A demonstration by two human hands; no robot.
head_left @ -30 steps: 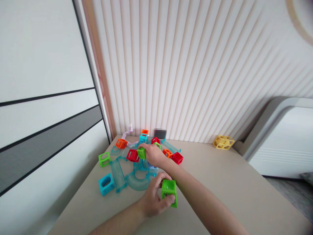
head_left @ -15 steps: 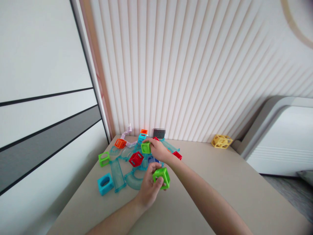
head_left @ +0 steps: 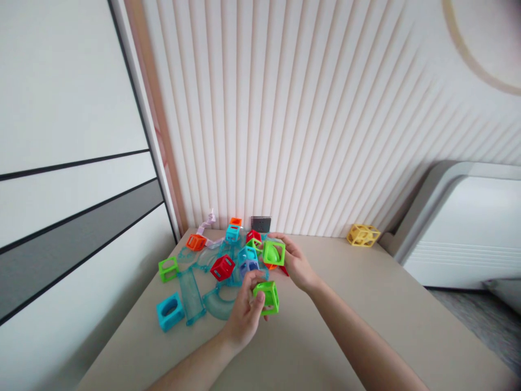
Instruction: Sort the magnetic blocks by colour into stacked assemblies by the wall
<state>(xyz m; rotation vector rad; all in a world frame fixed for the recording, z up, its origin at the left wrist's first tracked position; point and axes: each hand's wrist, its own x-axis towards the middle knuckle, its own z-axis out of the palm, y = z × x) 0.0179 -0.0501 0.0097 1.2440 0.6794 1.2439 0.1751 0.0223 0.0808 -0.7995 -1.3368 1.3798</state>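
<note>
My left hand (head_left: 243, 314) grips a green hollow cube (head_left: 267, 297) just above the beige tabletop (head_left: 366, 315). My right hand (head_left: 295, 263) holds a second green cube (head_left: 274, 252) a little above and behind the first; the two cubes are close but apart. Behind them lies a pile of toy pieces: a red cube (head_left: 222, 267), light blue cubes (head_left: 247, 257), an orange cube (head_left: 196, 242) and clear teal track sections (head_left: 191, 289).
A green cube (head_left: 168, 269) and a blue block (head_left: 170, 311) lie at the left of the pile. A yellow lattice cube (head_left: 362, 235) sits by the ribbed wall at the right. A white cabinet (head_left: 468, 228) stands beyond the table's right side.
My right hand has lifted a green cube out of the pile and brought it right, toward me. My left hand has raised its green cube and moved it left, under the other.
</note>
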